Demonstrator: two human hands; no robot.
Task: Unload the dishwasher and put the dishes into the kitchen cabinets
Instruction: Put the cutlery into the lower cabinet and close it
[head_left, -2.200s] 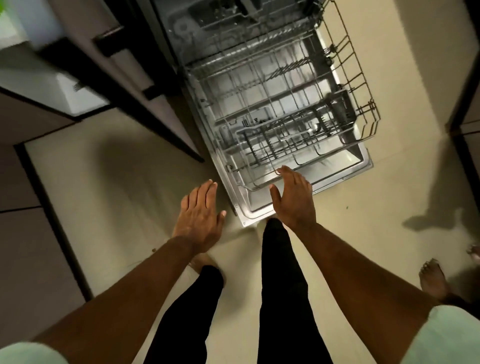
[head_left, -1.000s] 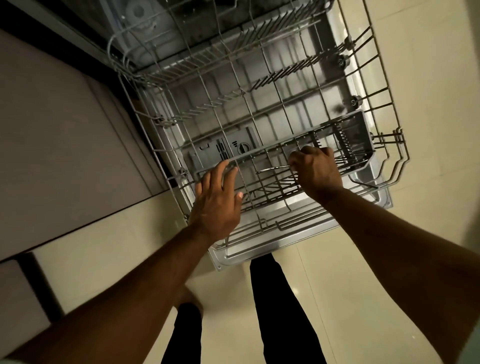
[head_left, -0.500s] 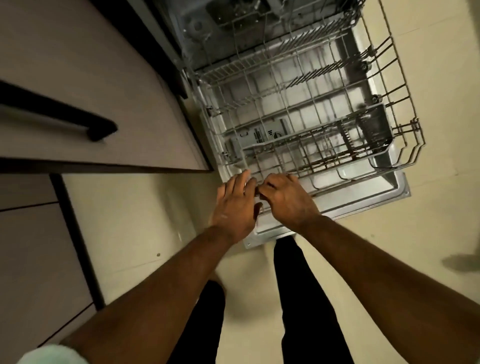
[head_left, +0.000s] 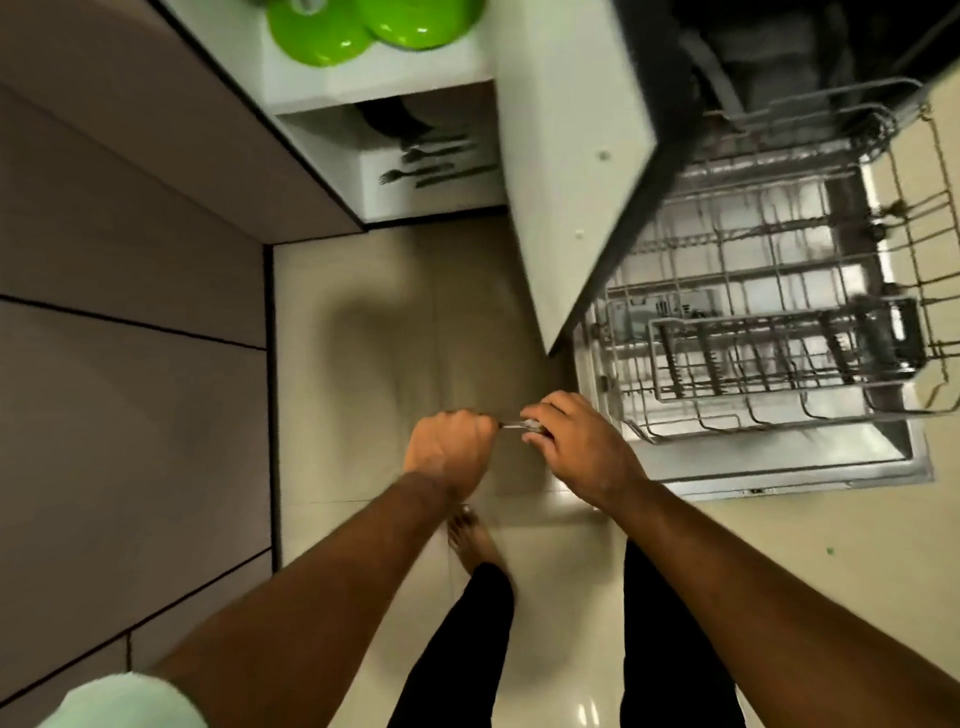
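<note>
While we're standing over the floor (head_left: 395, 322) left of the dishwasher (head_left: 779, 467), both hands are meeting just clear of its rack (head_left: 753, 332). Left hand (head_left: 449, 449) is curling into a tight fist, knuckles up, around one end of a thin metal utensil (head_left: 514, 426). Right hand (head_left: 576, 447) is pinching the other end with bent fingers (head_left: 540, 413). We're only seeing a short bit of metal between the hands; too blurred to tell what kind of utensil it is. The rack is sitting pulled out over the lowered door, looking bare. An open drawer (head_left: 431, 202) further left is showing forks (head_left: 415, 174) lying flat. Two green bowls (head_left: 363, 23) are sitting on the counter above it.
</note>
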